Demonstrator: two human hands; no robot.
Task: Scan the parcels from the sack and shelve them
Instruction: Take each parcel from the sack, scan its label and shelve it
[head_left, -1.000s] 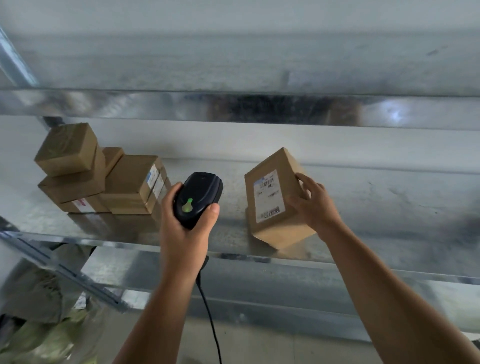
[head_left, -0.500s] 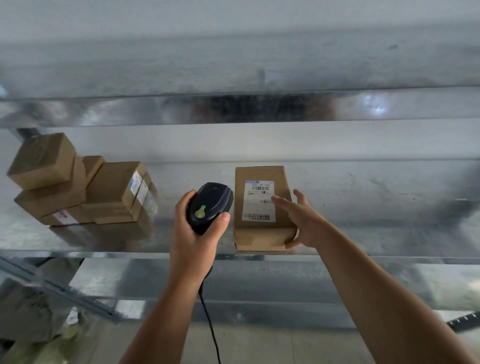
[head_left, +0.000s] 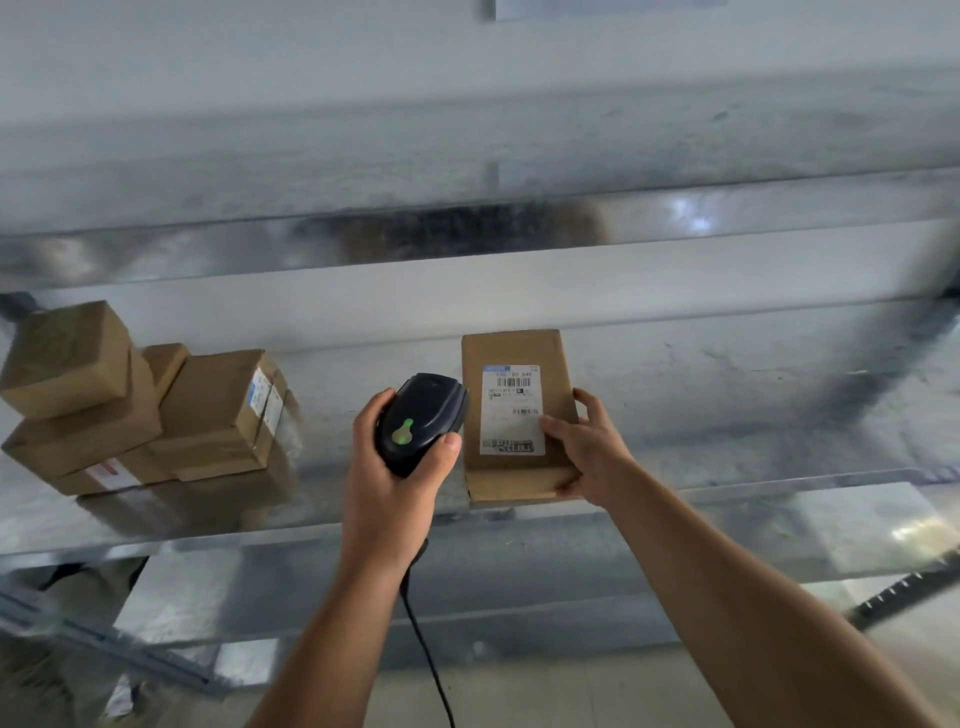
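Observation:
A brown cardboard parcel (head_left: 511, 353) with a white barcode label lies flat on the metal shelf (head_left: 727, 415), label up. My right hand (head_left: 587, 447) holds its right side, thumb on the label and fingers round the far edge. My left hand (head_left: 395, 467) grips a black barcode scanner (head_left: 421, 421) with a green button, just left of the parcel. The scanner's cable hangs down past my left wrist.
Several brown parcels (head_left: 130, 410) are stacked at the left end of the same shelf. Another metal shelf (head_left: 467, 171) runs above. Below the shelf's front edge lie a grey frame rail (head_left: 130, 654) and crumpled sacking (head_left: 31, 686) at the lower left.
The parcel went from tilted on an edge to lying flat on the shelf, label up. My right hand shifted to its right side. The scanner stayed beside it.

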